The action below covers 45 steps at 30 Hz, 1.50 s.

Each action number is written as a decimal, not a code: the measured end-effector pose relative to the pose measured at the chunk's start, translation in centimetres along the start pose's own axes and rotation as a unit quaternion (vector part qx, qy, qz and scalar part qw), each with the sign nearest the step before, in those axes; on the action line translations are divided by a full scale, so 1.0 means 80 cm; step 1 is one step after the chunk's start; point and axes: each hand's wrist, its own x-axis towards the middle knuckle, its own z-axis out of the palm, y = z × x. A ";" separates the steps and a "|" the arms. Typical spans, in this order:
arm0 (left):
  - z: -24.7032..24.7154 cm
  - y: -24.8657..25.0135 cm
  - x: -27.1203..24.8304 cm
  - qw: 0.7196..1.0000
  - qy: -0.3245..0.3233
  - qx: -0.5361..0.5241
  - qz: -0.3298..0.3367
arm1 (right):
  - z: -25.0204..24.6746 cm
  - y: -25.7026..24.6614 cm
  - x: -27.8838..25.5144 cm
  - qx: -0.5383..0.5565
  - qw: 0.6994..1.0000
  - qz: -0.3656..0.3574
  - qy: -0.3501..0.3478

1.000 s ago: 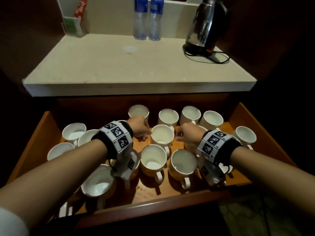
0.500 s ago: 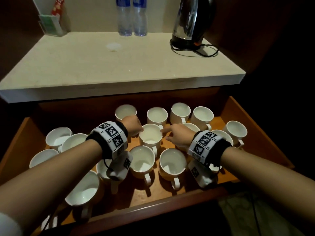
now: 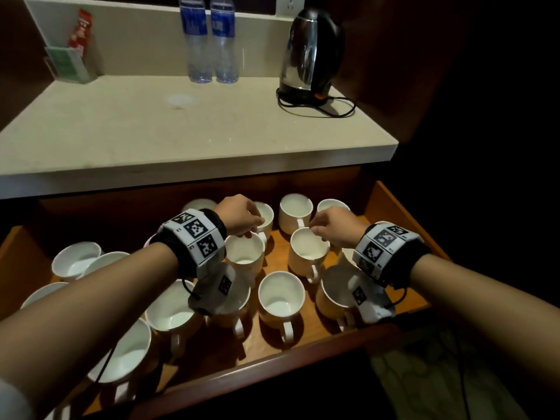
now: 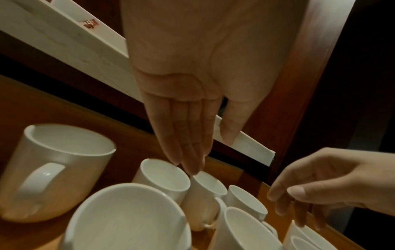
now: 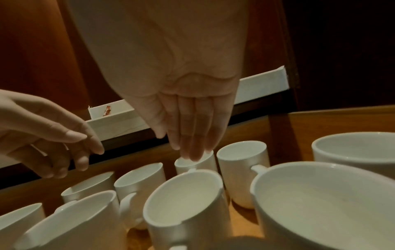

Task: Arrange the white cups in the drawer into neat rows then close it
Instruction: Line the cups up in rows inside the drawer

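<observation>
Several white cups (image 3: pixel 281 295) stand upright in the open wooden drawer (image 3: pixel 394 213), handles mostly toward me. My left hand (image 3: pixel 256 227) hovers between a middle cup (image 3: pixel 245 253) and a back-row cup (image 3: pixel 266 215). In the left wrist view the left hand (image 4: pixel 210 154) has straight fingers and holds nothing. My right hand (image 3: pixel 315 231) is at the far rim of another middle cup (image 3: pixel 307 248); I cannot tell if it touches. The right hand (image 5: pixel 176 146) is empty there too, its fingers straight above the cups (image 5: pixel 183 194).
A pale stone counter (image 3: pixel 197 165) overhangs the back of the drawer. On it stand a black kettle (image 3: pixel 312 53) with its cord, two water bottles (image 3: pixel 209 40) and a leaflet holder (image 3: pixel 69 65). The drawer's front rail (image 3: pixel 257 374) is near me.
Both hands flanked one middle cup before. They have since drawn apart and reached farther back; the right hand is over the cup to the right. My head has tilted up.
</observation>
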 end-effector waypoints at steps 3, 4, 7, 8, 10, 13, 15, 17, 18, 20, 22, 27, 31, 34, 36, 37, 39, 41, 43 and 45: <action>-0.003 0.011 -0.001 1.000 0.014 0.013 0.023 | -0.014 0.003 -0.005 -0.018 1.000 -0.001 0.008; -0.006 0.014 -0.002 0.999 0.020 0.016 0.025 | -0.017 0.001 -0.005 -0.018 1.000 -0.006 0.013; -0.020 0.015 -0.012 0.999 0.038 0.001 0.016 | -0.020 -0.021 -0.002 0.001 0.999 -0.037 0.000; -0.026 0.012 -0.017 0.999 0.044 -0.009 0.009 | -0.018 -0.032 0.001 0.001 0.999 -0.051 -0.008; -0.040 0.005 -0.025 0.998 0.056 -0.027 -0.012 | -0.015 -0.053 0.007 -0.006 0.996 -0.083 -0.017; -0.067 -0.015 -0.048 0.994 0.095 -0.039 -0.038 | -0.009 -0.089 0.021 0.002 0.991 -0.133 -0.032; -0.085 -0.033 -0.067 0.989 0.130 -0.031 -0.060 | -0.004 -0.117 0.027 0.002 0.984 -0.171 -0.046; -0.102 -0.055 -0.087 0.982 0.162 -0.039 -0.090 | 0.002 -0.146 0.032 -0.008 0.976 -0.210 -0.051; -0.110 -0.068 -0.099 0.976 0.180 -0.051 -0.109 | 0.008 -0.162 0.034 -0.011 0.972 -0.230 -0.056; -0.126 -0.098 -0.119 0.966 0.209 -0.061 -0.143 | 0.021 -0.193 0.037 -0.012 0.964 -0.255 -0.070; -0.139 -0.130 -0.140 0.956 0.225 -0.056 -0.182 | 0.039 -0.220 0.037 -0.017 0.958 -0.274 -0.082; -0.170 -0.203 -0.169 0.936 0.245 -0.076 -0.243 | 0.080 -0.276 0.042 -0.030 0.946 -0.306 -0.099; -0.186 -0.249 -0.172 0.939 0.221 -0.095 -0.246 | 0.110 -0.319 0.052 -0.043 0.949 -0.288 -0.123; -0.194 -0.275 -0.162 0.947 0.197 -0.102 -0.232 | 0.131 -0.345 0.058 -0.046 0.956 -0.256 -0.135; -0.199 -0.285 -0.153 0.954 0.179 -0.105 -0.218 | 0.143 -0.357 0.063 -0.047 0.962 -0.237 -0.124; -0.201 -0.289 -0.149 0.957 0.171 -0.106 -0.210 | 0.150 -0.362 0.066 -0.053 0.966 -0.225 -0.115; -0.202 -0.293 -0.141 0.962 0.154 -0.113 -0.195 | 0.158 -0.367 0.069 -0.084 0.970 -0.200 -0.107; -0.202 -0.299 -0.134 0.968 0.132 -0.111 -0.182 | 0.165 -0.372 0.075 -0.123 0.969 -0.172 -0.128; -0.201 -0.304 -0.125 0.973 0.113 -0.107 -0.172 | 0.168 -0.374 0.076 -0.163 0.964 -0.156 -0.143; -0.200 -0.307 -0.116 0.975 0.100 -0.113 -0.165 | 0.169 -0.373 0.080 -0.189 0.960 -0.151 -0.140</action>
